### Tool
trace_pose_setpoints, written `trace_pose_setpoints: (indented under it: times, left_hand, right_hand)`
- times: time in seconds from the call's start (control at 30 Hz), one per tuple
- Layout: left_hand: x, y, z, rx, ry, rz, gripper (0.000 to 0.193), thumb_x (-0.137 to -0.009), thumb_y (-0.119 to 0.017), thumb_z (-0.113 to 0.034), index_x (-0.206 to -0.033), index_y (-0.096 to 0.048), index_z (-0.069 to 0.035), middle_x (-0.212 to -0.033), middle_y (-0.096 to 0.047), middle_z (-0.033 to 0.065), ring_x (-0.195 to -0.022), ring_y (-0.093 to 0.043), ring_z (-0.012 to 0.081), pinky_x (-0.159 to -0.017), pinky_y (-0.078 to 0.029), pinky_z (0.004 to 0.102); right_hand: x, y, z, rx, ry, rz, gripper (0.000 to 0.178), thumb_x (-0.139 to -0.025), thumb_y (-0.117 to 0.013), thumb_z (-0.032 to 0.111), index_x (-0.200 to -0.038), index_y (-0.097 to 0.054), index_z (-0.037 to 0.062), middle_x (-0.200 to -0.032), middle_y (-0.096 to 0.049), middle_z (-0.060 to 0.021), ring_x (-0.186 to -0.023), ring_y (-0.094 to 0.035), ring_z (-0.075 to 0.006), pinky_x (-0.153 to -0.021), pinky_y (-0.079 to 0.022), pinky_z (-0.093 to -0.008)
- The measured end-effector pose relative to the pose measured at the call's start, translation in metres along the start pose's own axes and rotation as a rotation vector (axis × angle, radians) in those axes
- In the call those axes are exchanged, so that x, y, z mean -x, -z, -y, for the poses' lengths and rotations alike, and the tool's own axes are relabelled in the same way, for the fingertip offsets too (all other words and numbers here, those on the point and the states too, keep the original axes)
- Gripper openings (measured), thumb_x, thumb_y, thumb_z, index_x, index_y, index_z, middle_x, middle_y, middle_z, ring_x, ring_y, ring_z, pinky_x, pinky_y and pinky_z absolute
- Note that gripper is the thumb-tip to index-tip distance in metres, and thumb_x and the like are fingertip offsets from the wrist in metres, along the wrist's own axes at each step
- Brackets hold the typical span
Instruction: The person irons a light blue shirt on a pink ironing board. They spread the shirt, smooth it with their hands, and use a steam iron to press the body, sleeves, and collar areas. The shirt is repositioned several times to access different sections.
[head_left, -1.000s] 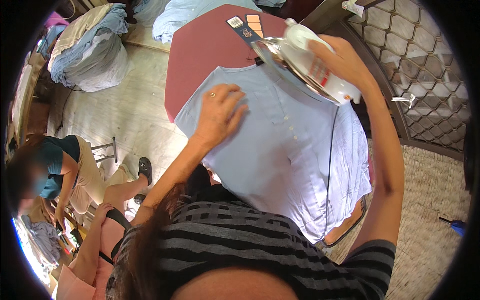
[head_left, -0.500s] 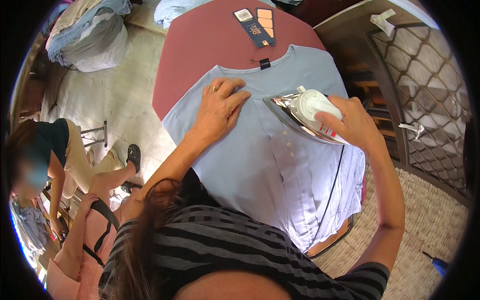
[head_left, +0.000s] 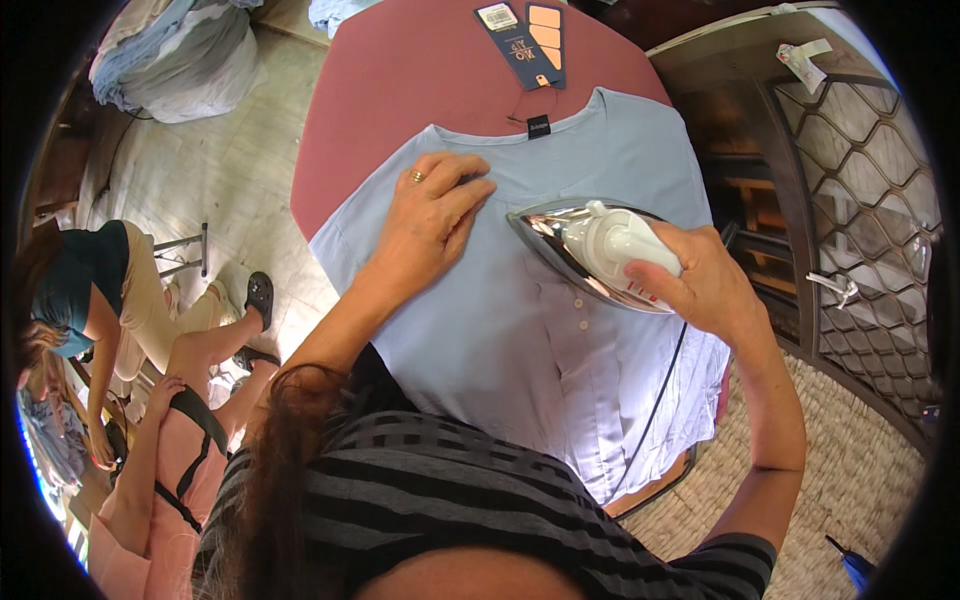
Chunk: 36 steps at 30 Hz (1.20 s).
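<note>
A light blue shirt [head_left: 470,300] with a buttoned front lies spread on a dark red ironing board [head_left: 370,80], its neckline at the far side. My right hand [head_left: 710,280] is wrapped round the handle of a white and chrome iron [head_left: 600,240]. The soleplate rests on the shirt's upper right front, tip pointing left, above the buttons. My left hand [head_left: 430,220] lies on the upper left of the shirt, fingers apart and slightly bent, holding nothing. Dark blue and peach tags [head_left: 522,50] on a string lie beyond the collar.
The iron's black cord [head_left: 660,400] runs down over the shirt toward me. At right stands a metal lattice door [head_left: 870,190] above a woven mat [head_left: 800,430]. Two people are at left, one in a dark teal top [head_left: 75,280]. Piled cloth bundles [head_left: 185,60] stand at far left.
The iron has slid slightly left and toward me across the shirt. My left hand stays on the fabric in nearly the same spot. The view has shifted slightly.
</note>
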<state>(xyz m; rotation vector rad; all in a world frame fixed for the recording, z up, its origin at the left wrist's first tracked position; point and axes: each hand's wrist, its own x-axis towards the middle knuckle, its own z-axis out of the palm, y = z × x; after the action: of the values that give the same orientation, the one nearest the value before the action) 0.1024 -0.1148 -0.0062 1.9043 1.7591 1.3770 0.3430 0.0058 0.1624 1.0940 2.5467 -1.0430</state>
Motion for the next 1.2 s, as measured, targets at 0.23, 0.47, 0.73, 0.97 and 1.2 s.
trace_pose_setpoints:
  times: [0.23, 0.47, 0.73, 0.97, 1.2]
  left_hand:
    - [-0.003, 0.002, 0.000, -0.014, -0.042, 0.002, 0.019, -0.082, -0.070, 0.002, -0.100, -0.070, -0.002, -0.111, -0.066, 0.0093, -0.102, -0.059, 0.0311, -0.089, -0.047, 0.0407]
    - [0.007, 0.011, -0.020, -0.235, -0.059, 0.176, 0.040, -0.088, -0.069, -0.016, -0.126, -0.061, -0.008, -0.141, -0.051, 0.0105, -0.131, -0.046, 0.0330, -0.104, -0.037, 0.0481]
    - [0.010, 0.009, -0.018, -0.276, -0.022, 0.253, 0.047, -0.091, -0.067, -0.028, -0.133, -0.058, -0.010, -0.150, -0.045, 0.0115, -0.142, -0.036, 0.0335, -0.110, -0.029, 0.0510]
    - [0.004, 0.016, -0.012, -0.315, -0.040, 0.270, 0.048, -0.091, -0.067, -0.031, -0.133, -0.058, -0.009, -0.150, -0.045, 0.0121, -0.143, -0.035, 0.0341, -0.112, -0.027, 0.0517]
    - [0.001, 0.015, -0.012, -0.239, -0.036, 0.290, 0.053, -0.090, -0.067, -0.031, -0.135, -0.056, -0.007, -0.150, -0.043, 0.0146, -0.143, -0.034, 0.0369, -0.112, -0.026, 0.0528]
  right_hand:
    - [0.010, 0.002, -0.010, -0.052, -0.014, -0.006, 0.040, -0.090, -0.068, 0.039, -0.096, -0.071, -0.0007, -0.075, -0.070, -0.0185, -0.063, -0.066, -0.0253, -0.063, -0.050, -0.0358]
    - [0.041, 0.000, -0.020, -0.153, -0.123, -0.390, 0.038, -0.095, -0.065, 0.036, -0.096, -0.070, -0.0022, -0.069, -0.067, -0.0132, -0.061, -0.060, -0.0116, -0.059, -0.048, -0.0319]
    - [-0.020, -0.011, -0.010, -0.076, -0.203, -0.542, 0.054, -0.097, -0.057, 0.045, -0.089, -0.061, -0.0079, -0.072, -0.061, -0.0263, -0.062, -0.059, -0.0308, -0.066, -0.047, -0.0415]
    - [-0.016, -0.010, -0.009, -0.085, -0.252, -0.531, 0.056, -0.097, -0.055, 0.048, -0.090, -0.062, -0.0071, -0.073, -0.061, -0.0275, -0.065, -0.059, -0.0350, -0.069, -0.048, -0.0422]
    - [-0.020, -0.005, -0.026, -0.156, -0.304, -0.723, 0.048, -0.099, -0.057, 0.042, -0.093, -0.065, -0.0041, -0.060, -0.053, -0.0065, -0.058, -0.049, -0.0127, -0.056, -0.042, -0.0326]
